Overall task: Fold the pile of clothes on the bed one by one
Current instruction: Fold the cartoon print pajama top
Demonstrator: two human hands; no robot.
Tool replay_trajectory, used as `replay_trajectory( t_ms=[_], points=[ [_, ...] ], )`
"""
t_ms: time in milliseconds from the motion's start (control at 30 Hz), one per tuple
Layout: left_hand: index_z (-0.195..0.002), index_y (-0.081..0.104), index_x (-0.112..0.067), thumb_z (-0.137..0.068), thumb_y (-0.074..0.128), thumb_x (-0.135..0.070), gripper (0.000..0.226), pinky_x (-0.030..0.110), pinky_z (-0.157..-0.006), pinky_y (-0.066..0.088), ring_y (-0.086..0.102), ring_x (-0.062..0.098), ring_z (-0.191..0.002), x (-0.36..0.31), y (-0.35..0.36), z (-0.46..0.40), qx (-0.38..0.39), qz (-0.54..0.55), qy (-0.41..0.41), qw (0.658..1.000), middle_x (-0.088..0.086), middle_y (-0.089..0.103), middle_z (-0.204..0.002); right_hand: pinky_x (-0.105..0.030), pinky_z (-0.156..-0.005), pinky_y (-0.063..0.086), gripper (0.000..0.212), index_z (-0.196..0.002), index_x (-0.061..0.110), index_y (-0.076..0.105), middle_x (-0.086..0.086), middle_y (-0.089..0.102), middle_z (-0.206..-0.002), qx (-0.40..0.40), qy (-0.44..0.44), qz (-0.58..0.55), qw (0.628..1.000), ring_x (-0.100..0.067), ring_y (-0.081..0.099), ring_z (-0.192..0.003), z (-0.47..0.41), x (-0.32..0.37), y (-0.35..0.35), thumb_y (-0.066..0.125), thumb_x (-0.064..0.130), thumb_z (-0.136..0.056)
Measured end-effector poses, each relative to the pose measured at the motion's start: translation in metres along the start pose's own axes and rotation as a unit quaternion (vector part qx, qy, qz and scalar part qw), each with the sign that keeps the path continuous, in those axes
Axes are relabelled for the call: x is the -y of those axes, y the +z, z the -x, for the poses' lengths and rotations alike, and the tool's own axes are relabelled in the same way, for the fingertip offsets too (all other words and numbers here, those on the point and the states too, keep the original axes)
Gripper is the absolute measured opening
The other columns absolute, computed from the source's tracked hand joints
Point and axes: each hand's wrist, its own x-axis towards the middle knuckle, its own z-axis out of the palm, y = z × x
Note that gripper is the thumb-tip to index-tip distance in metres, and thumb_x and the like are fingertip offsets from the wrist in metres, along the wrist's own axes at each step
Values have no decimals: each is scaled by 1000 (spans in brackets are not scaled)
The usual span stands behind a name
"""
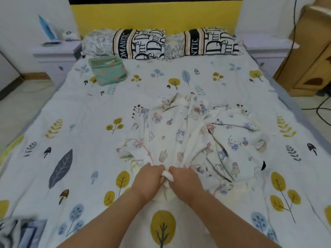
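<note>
Cartoon-print garment (188, 136), crumpled at mid-bed (89, 113); left hand (148, 179) and right hand (184, 181), side by side, pinch its near edge with curled fingers. Risk: the narrow grip probably leaves the cloth bunched, so a skewed fold.
</note>
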Motion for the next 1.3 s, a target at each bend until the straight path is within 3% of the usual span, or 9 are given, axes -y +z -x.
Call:
replay_trajectory(
  t_ms=[100, 300, 367, 500, 633, 733, 867, 1033, 1300],
  points=[
    [-88, 47, -17, -90, 26, -45, 35, 15, -59, 30, 49, 13, -75, 0, -20, 13, -53, 91, 15, 994, -2, 58, -83, -29, -61, 35, 4, -86, 17, 48, -2, 55, -81, -12, -2, -139, 990, -21, 53, -78, 14, 4, -23, 45, 18, -89],
    [-83, 59, -12, -80, 44, -27, 21, 14, -57, 31, 48, 13, -75, -12, -90, 41, -182, 175, -28, 967, -3, 56, -78, -24, -54, 30, 11, -65, 16, 47, 6, 45, -59, -68, -33, -276, 958, -11, 41, -58, 54, 37, -152, 45, 22, -73],
    [-74, 52, -21, -83, 48, -22, 10, 14, -54, 28, 46, 15, -72, -14, -116, 53, -194, 177, -70, 962, -7, 50, -74, -24, -52, 29, 16, -61, 13, 48, 4, 43, -57, -84, -43, -291, 952, -10, 38, -55, 71, 52, -201, 50, 12, -77],
    [-62, 34, -33, -83, 55, -20, 31, 17, -51, 23, 48, 19, -74, -25, -167, 74, -186, 185, -98, 960, 1, 52, -78, -28, -52, 41, 29, -60, 17, 53, 3, 47, -58, -140, -65, -301, 941, -9, 46, -55, 107, 89, -297, 47, -2, -82],
    [-69, 46, -24, -77, 56, -22, 14, 28, -57, 33, 54, 23, -78, -42, -224, 108, -163, 234, -113, 952, 5, 58, -82, -37, -58, 44, 16, -79, -1, 61, -7, 52, -67, -216, -61, -313, 923, -23, 47, -65, 148, 119, -371, 46, 0, -82],
    [-74, 47, -13, -78, 54, -6, 11, 28, -58, 35, 48, 19, -71, -53, -274, 140, -181, 319, -141, 919, 2, 52, -76, -26, -56, 37, 24, -73, 17, 62, 3, 56, -66, -268, -25, -328, 905, -16, 49, -62, 180, 127, -408, 46, 2, -83],
    [-101, 52, -2, -84, 44, 2, 20, 42, -73, 51, 56, 26, -77, -69, -350, 190, -240, 536, -150, 795, 18, 58, -90, -28, -58, 37, 13, -82, 10, 63, -7, 59, -72, -252, 74, -322, 910, -21, 52, -65, 214, 111, -419, 51, 7, -83],
    [-98, 64, -13, -90, 40, -4, 26, 20, -51, 42, 55, 15, -60, -108, -412, 246, -222, 545, -75, 805, 7, 62, -73, -31, -60, 47, 11, -89, 6, 59, -14, 63, -83, -235, 151, -326, 903, -27, 60, -68, 254, 98, -402, 60, 9, -78],
    [-106, 64, -3, -92, 43, -10, 26, 27, -65, 50, 63, 21, -76, -157, -455, 301, -268, 604, -6, 751, 16, 69, -91, -24, -46, 33, 14, -81, 17, 47, -1, 49, -71, -234, 155, -180, 943, -15, 46, -59, 309, 111, -377, 53, 4, -81]
  ],
)
